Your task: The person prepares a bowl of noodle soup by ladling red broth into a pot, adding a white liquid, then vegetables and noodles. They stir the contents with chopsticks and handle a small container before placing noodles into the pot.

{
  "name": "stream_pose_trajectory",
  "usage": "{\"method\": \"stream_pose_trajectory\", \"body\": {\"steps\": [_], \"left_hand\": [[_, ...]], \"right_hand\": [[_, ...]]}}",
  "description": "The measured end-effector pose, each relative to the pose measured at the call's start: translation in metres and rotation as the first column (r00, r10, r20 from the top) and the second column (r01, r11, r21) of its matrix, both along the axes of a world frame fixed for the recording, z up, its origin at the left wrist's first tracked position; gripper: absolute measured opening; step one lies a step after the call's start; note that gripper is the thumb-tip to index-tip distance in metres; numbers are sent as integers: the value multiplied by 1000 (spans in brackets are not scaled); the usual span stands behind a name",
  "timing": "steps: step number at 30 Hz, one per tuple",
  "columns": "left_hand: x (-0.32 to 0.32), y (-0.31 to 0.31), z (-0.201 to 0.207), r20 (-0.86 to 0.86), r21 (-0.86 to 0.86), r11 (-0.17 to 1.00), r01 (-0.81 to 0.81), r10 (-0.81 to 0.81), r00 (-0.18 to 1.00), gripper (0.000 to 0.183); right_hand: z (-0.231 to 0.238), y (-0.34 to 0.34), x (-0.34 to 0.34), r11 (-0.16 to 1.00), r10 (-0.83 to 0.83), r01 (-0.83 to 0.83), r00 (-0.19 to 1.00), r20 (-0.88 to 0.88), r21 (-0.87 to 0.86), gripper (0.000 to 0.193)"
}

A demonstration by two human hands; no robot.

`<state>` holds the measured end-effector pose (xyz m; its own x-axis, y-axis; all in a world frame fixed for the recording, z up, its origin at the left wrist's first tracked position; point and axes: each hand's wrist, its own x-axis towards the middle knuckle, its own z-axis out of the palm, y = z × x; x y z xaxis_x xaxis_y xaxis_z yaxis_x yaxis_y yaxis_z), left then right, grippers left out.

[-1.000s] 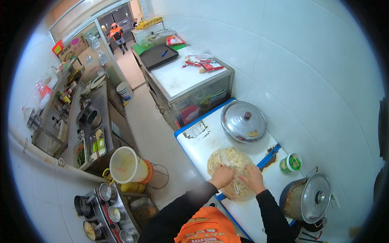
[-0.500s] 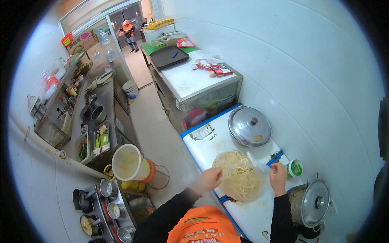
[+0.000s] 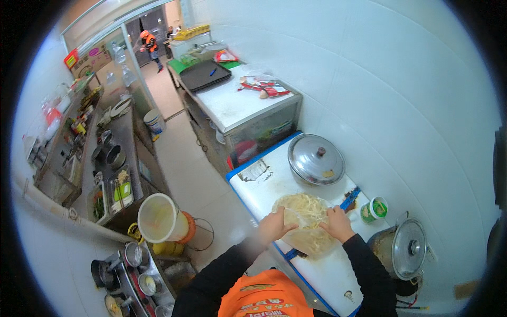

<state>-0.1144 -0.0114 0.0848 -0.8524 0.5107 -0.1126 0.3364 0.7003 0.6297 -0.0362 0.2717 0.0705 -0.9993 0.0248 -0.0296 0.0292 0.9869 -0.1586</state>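
Note:
A clear plastic bag (image 3: pixel 309 240) full of pale yellow, noodle-like strips lies on the white, blue-edged lid of a chest-like surface (image 3: pixel 338 280). At the bag's left side, my left hand (image 3: pixel 273 226) is closed on its plastic edge. My right hand (image 3: pixel 338 224) pinches the opposite edge, thumb turned inward. Between the hands the plastic is drawn apart, and strips show in the middle. Just beyond the bag stands a round metal pot lid (image 3: pixel 317 159) with a dark knob. Right of my right hand is a white and green tub (image 3: pixel 374 210).
A large lidded pot (image 3: pixel 404 248) stands at the right, by the tiled wall. Left of me are a whitish bucket (image 3: pixel 158 217) and a burner stand with several pans (image 3: pixel 136 254). Ahead is a counter with a dark tray (image 3: pixel 205 75). A person in orange (image 3: pixel 151 45) is beyond the doorway.
Both hands have come inward onto the bag and now hold its edges. Earlier they were raised at either side of it. The person at the doorway has shifted posture.

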Motion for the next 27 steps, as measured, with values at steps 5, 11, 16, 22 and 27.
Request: {"method": "stream_pose_trajectory", "body": {"steps": [5, 11, 16, 22, 27], "left_hand": [[-14, 2, 4, -33, -186, 972, 141, -150, 988, 47], [-21, -8, 40, -200, 100, 995, 5, 16, 980, 48], [-11, -9, 66, -328, 386, 912, 137, -3, 945, 40], [-3, -16, 63, -333, 483, 847, 222, -56, 941, 31], [-3, -26, 58, -186, 484, 871, 87, 5, 983, 39]], "right_hand": [[12, 37, 63, 971, -135, 48, 917, 376, 233, 53], [15, 9, 47, 977, 188, -204, 962, 200, 62, 19], [-9, -58, -45, 835, 524, -514, 852, -5, -198, 19], [-71, -69, -78, 981, 192, -190, 912, 361, -43, 32], [-81, -33, -34, 949, 312, -312, 929, 200, -32, 62]]}}
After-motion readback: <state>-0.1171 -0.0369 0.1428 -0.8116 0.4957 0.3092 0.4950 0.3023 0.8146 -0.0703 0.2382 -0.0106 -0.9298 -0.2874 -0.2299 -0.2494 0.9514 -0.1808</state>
